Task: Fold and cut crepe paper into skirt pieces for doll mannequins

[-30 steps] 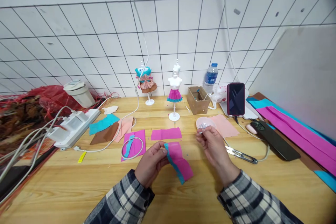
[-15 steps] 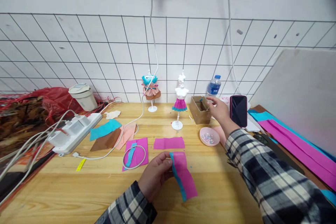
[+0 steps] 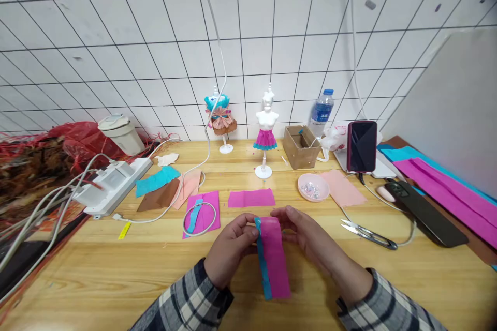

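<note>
A magenta crepe paper strip (image 3: 276,264) with a blue band along its left side hangs over the table before me. My left hand (image 3: 233,244) pinches its upper left corner between thumb and fingers. At the upper right edge, my right hand (image 3: 308,235) has its fingers closed on the strip, the fingertips partly hidden behind it. Just beyond lies a flat magenta paper piece (image 3: 251,198). A white mini dress form (image 3: 267,120) wearing a magenta skirt with a blue hem stands farther back. Another dress form (image 3: 220,114) carries a blue, peach and brown outfit.
Right of centre are a pink dish of beads (image 3: 313,187), a cardboard box (image 3: 302,149), thread snips (image 3: 368,234), a propped phone (image 3: 362,146) and a water bottle (image 3: 322,113). At left, coloured paper pieces (image 3: 157,181) lie near a power strip (image 3: 112,189) with trailing cables.
My right hand has come back from the cardboard box to the strip's right edge. The left hand keeps its hold, and the strip hangs straighter. The view has tilted down.
</note>
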Action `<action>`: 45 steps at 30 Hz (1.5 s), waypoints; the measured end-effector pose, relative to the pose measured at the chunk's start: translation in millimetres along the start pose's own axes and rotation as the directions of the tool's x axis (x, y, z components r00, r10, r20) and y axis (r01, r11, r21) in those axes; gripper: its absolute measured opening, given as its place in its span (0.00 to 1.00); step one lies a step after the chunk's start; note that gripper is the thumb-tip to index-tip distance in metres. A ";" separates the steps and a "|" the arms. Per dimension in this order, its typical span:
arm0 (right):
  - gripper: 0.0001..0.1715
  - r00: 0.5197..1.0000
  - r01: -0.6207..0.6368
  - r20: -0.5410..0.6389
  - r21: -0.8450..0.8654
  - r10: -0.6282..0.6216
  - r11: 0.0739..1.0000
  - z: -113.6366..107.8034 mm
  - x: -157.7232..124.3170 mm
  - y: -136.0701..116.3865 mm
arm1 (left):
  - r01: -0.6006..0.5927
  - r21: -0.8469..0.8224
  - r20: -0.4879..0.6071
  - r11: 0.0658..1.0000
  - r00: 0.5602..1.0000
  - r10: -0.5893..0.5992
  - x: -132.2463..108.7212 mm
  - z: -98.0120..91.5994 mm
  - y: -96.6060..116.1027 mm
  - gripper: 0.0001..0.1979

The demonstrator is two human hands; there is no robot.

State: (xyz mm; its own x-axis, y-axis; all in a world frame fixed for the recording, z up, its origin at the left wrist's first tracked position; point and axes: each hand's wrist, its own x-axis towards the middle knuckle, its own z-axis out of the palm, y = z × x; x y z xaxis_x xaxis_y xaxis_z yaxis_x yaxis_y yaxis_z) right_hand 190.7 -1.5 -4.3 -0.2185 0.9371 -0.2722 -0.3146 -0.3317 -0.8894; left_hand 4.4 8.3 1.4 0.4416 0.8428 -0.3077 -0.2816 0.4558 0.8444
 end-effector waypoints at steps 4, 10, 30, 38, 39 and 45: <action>0.19 0.992 -0.119 0.058 0.101 0.113 0.988 2.1 0.4 4.3 | 0.000 0.038 -0.013 0.999 1.000 0.000 3.4 -2.9 -2.9 0.16; 0.23 0.992 -0.119 -0.043 -0.006 0.118 0.993 6.7 -1.8 6.8 | -0.019 0.151 -0.001 0.988 1.000 0.020 5.2 -3.0 -2.5 0.17; 0.15 0.992 -0.014 -0.122 -0.239 -0.016 0.971 4.3 3.3 13.4 | -0.095 0.349 -0.117 0.932 0.983 0.144 8.6 -2.9 -5.3 0.15; 0.15 0.993 0.000 -0.115 -0.242 -0.029 0.970 4.5 2.9 10.1 | -0.075 0.339 -0.127 0.938 0.984 0.125 7.4 -2.5 -3.4 0.16; 0.15 0.992 0.002 -0.121 -0.249 -0.033 0.968 4.9 2.9 9.3 | -0.076 0.330 -0.129 0.941 0.984 0.124 7.5 -2.4 -3.1 0.16; 0.15 0.992 0.016 -0.116 -0.247 -0.046 0.969 1.2 4.1 11.7 | -0.072 0.263 -0.101 0.962 0.990 0.101 7.9 -2.6 -2.0 0.18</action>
State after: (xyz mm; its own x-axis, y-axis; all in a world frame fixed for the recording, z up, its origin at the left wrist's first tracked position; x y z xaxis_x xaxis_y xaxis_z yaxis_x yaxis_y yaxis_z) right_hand 185.1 -1.6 -15.4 -0.0954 0.9576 -0.2720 -0.0803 -0.2797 -0.9567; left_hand 6.2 14.8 -3.9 0.3221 0.9093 -0.2634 -0.0785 0.3030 0.9498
